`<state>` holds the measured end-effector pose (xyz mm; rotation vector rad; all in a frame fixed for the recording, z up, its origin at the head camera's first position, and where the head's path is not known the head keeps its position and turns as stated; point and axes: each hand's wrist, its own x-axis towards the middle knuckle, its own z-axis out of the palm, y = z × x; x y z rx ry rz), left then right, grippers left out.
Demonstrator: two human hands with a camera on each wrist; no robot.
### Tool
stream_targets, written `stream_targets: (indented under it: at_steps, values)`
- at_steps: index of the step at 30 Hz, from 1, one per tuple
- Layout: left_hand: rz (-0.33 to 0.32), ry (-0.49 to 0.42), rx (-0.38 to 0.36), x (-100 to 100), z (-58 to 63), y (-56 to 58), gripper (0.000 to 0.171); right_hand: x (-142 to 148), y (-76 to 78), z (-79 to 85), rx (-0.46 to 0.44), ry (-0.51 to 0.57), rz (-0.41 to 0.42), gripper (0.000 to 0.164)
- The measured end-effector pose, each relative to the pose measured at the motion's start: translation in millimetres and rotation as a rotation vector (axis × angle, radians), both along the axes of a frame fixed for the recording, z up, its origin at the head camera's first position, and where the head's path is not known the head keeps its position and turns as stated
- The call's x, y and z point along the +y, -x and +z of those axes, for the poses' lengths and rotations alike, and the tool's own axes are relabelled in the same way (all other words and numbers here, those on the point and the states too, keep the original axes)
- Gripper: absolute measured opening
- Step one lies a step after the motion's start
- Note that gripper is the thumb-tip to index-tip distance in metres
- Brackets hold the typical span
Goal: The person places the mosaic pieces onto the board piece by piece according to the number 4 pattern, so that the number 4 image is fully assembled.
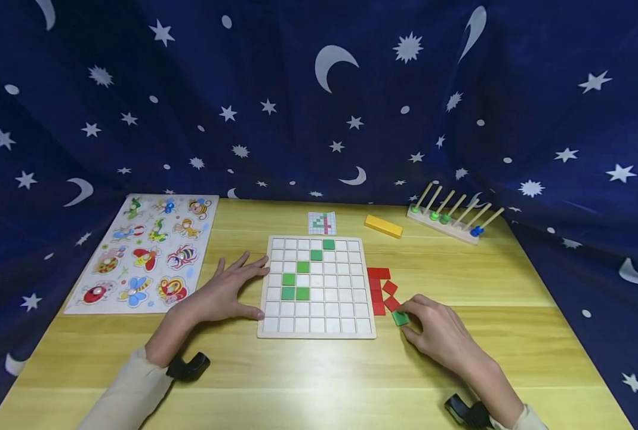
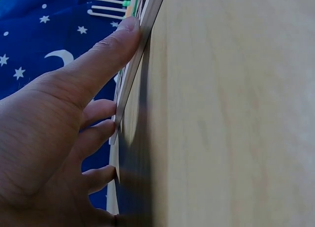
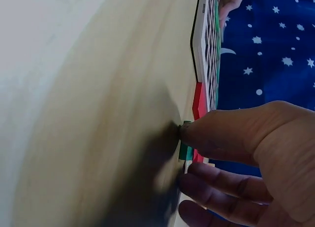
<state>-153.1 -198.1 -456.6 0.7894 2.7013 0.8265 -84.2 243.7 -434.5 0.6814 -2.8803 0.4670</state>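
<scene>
A white grid board (image 1: pixel 316 325) lies on the table with several green tiles (image 1: pixel 303 267) in its cells, some stepping diagonally. My left hand (image 1: pixel 227 294) is spread at the board's left side, thumb and fingers touching its edge, as the left wrist view also shows. To the right of the board, my right hand (image 1: pixel 442 331) pinches a green square tile (image 1: pixel 400 318) between thumb and finger, low over the table. Several red tiles (image 1: pixel 376 291) lie between that hand and the board. Behind the board is a small pattern card (image 1: pixel 322 223) with a green and red figure 4.
An insect picture puzzle (image 1: pixel 136 257) lies at the left. A yellow block (image 1: pixel 383 226) rests behind the red tiles. At the back right stands a wooden peg rack (image 1: pixel 442 226) with green and blue beads. A starry blue cloth (image 1: pixel 297 149) hangs behind the table.
</scene>
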Motion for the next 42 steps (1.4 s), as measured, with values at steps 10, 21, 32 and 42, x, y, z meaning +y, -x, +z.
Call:
stream_targets:
  at_steps: [10,21,32,42]
  values:
    - [-0.002,0.008,0.002,-1.7,2.8,1.5,0.095,-0.5,-4.3,3.7,-0.005,-0.013,0.019,0.022]
    - [0.007,0.007,0.000,-3.5,3.6,0.1,0.093,-5.8,0.7,3.3,0.062,0.052,0.058,0.023]
    - [0.001,0.006,0.003,-1.7,2.1,0.6,0.093,-40.9,19.5,14.2,0.050,0.106,0.188,0.020]
    - [0.000,0.003,-0.004,-0.7,1.6,-0.6,0.093,-69.0,32.2,9.9,0.035,0.123,0.256,0.019]
